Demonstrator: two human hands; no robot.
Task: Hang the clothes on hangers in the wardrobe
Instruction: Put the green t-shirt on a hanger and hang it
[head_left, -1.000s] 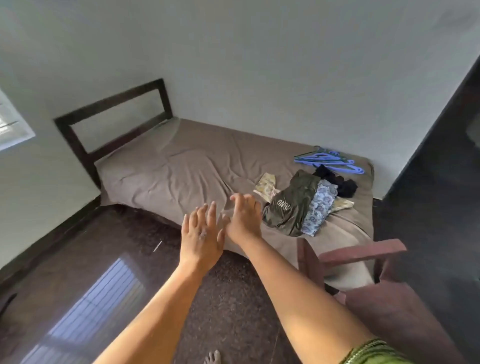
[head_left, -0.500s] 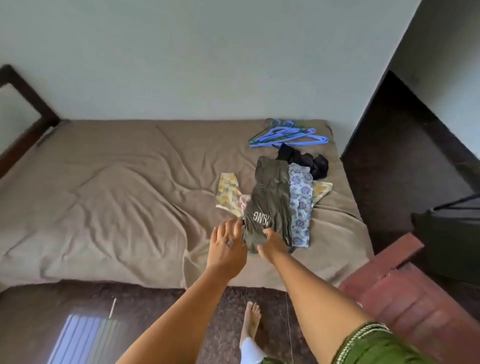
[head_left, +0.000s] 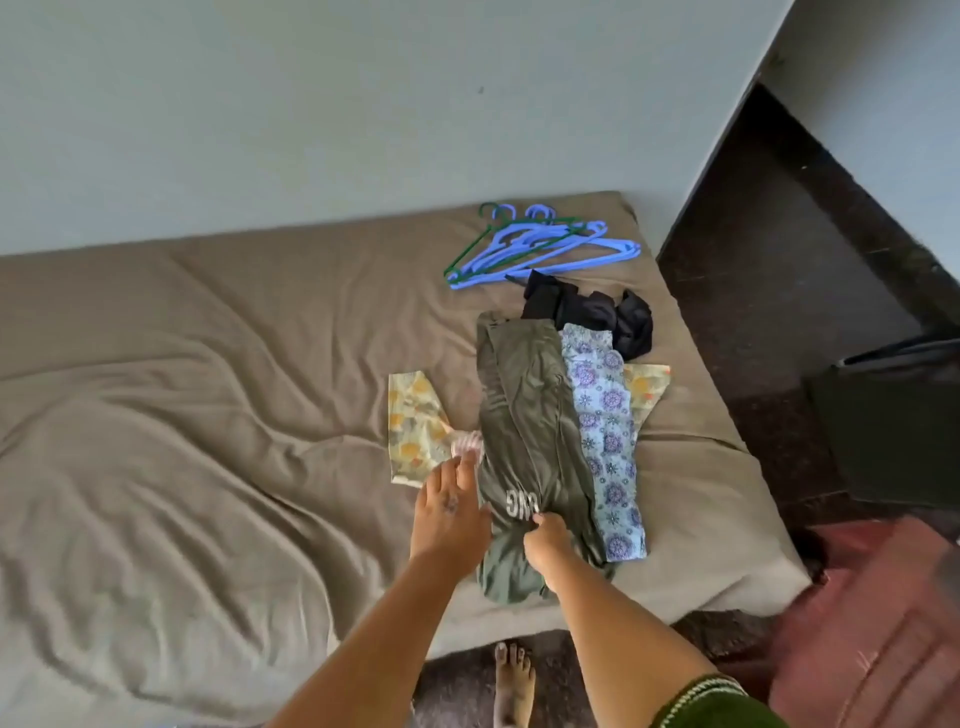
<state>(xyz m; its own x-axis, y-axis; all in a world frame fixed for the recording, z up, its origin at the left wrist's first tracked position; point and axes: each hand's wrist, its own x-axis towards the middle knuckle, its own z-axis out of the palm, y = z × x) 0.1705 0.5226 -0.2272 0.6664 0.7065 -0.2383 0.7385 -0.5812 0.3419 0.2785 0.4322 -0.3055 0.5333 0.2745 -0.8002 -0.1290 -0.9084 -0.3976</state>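
A bare foot (head_left: 511, 675) stands on the dark floor at the near edge of the bed (head_left: 208, 415). Just beyond it the right hand (head_left: 545, 543) has its fingers curled into the near end of the olive green shirt (head_left: 524, 415), pinching a fold by the white lettering, likely to lift it off the pile first. The left hand (head_left: 449, 514) lies alongside with fingers straight, flat at the shirt's left edge, holding nothing; it seems to steady the cloth.

The shirt runs away from the near edge toward the wall, on top of a yellow flowered cloth (head_left: 415, 431), with a blue patterned garment (head_left: 605, 436) against its right side. Farther on, a black garment (head_left: 597, 314) is bunched up, and the blue hangers (head_left: 540, 247) lie in the far right corner, handy for the next step. No wardrobe is in sight.

Half a second ago both hands were only arriving at the shirt's hem; now the right one has gathered cloth.
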